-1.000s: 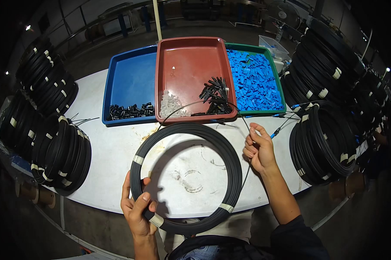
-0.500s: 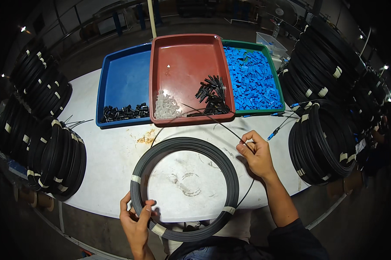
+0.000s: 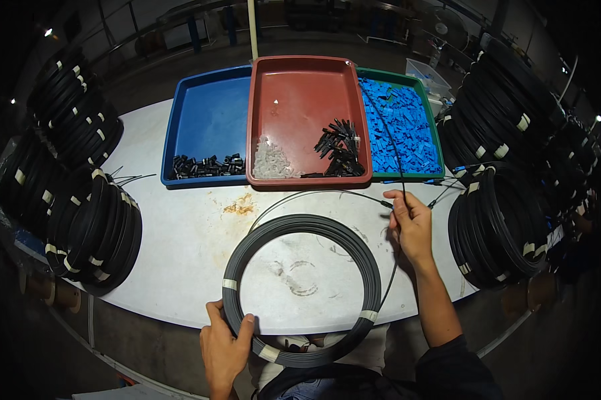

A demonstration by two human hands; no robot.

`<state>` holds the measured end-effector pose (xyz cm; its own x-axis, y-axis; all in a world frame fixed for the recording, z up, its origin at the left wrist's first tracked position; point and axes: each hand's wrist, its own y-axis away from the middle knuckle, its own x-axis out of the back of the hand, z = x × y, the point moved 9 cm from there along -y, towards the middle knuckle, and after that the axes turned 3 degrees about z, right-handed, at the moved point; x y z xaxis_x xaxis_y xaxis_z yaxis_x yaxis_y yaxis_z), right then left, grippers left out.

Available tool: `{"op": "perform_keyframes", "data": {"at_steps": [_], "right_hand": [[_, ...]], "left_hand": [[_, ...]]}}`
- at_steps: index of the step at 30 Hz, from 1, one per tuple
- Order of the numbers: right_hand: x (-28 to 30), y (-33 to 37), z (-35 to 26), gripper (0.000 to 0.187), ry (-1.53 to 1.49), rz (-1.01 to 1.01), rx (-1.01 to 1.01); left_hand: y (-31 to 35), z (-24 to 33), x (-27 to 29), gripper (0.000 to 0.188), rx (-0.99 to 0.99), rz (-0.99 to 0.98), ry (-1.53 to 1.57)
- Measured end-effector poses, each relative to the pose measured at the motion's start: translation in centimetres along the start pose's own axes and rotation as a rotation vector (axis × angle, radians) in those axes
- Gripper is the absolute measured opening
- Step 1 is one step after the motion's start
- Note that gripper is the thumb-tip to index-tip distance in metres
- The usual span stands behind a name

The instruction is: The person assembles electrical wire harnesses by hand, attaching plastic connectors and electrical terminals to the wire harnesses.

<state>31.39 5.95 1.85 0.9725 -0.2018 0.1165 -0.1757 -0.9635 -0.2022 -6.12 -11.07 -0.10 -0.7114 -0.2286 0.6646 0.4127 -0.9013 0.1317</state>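
Observation:
A coil of thin black cable (image 3: 368, 257), bound with pale tape bands, lies at the table's front edge and partly overhangs it. My left hand (image 3: 226, 350) is closed around its lower left side, thumb on top. Off to the right of the coil, my right hand (image 3: 412, 228) is raised with thumb and fingers pinched on loose cable. One strand arcs from the coil's upper left to these fingers, another rises to them from its right side. A free length sticks up from the hand across the green tray. Fingers partly hide where the strands meet.
Behind the coil stand a blue tray (image 3: 210, 113) with black cylindrical pieces, a red tray (image 3: 300, 100) with whitish and slim black parts, and a green tray (image 3: 436, 137) full of blue connectors. Stacks of cable coils (image 3: 107, 233) flank the white table (image 3: 180, 267), more coils (image 3: 490, 233) at right.
My right hand has moved slightly up and right; the cable's free length now points up over the green tray instead of left over the red one. My left hand's grip has closed on the coil.

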Motion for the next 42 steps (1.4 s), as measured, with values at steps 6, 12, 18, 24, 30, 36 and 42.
{"op": "perform_keyframes", "data": {"at_steps": [6, 12, 18, 24, 30, 36, 42], "right_hand": [[1.2, -4.8, -1.3, 0.038, -0.307, 0.024, -0.098], [3.2, -10.9, -5.8, 0.033, -0.406, 0.160, 0.036], [-2.9, -13.8, -7.6, 0.022, -0.294, 0.063, 0.091], [-14.2, -14.1, -4.0, 0.011, 0.028, -0.104, 0.255], [-23.1, -7.9, -3.1, 0.008, 0.181, -0.424, 0.191], [-22.0, -5.7, -2.2, 0.010, 0.284, -0.602, 0.253], [-18.9, -3.7, -1.7, 0.008, 0.426, -0.644, 0.489]], "left_hand": [[0.3, 0.3, -0.1, 0.069, -0.080, 0.023, -0.299], [0.2, 3.6, 2.1, 0.082, -0.408, 0.344, -0.120], [-1.7, 3.0, -0.9, 0.066, -0.341, 0.079, 0.094], [-2.4, 3.2, -1.2, 0.063, -0.442, 0.058, 0.124], [-3.2, 2.5, -0.9, 0.057, -0.492, 0.053, 0.248], [-4.8, 2.7, -1.6, 0.051, -0.515, -0.020, 0.291], [-5.9, 3.9, -2.7, 0.050, -0.524, -0.141, 0.304]]}}
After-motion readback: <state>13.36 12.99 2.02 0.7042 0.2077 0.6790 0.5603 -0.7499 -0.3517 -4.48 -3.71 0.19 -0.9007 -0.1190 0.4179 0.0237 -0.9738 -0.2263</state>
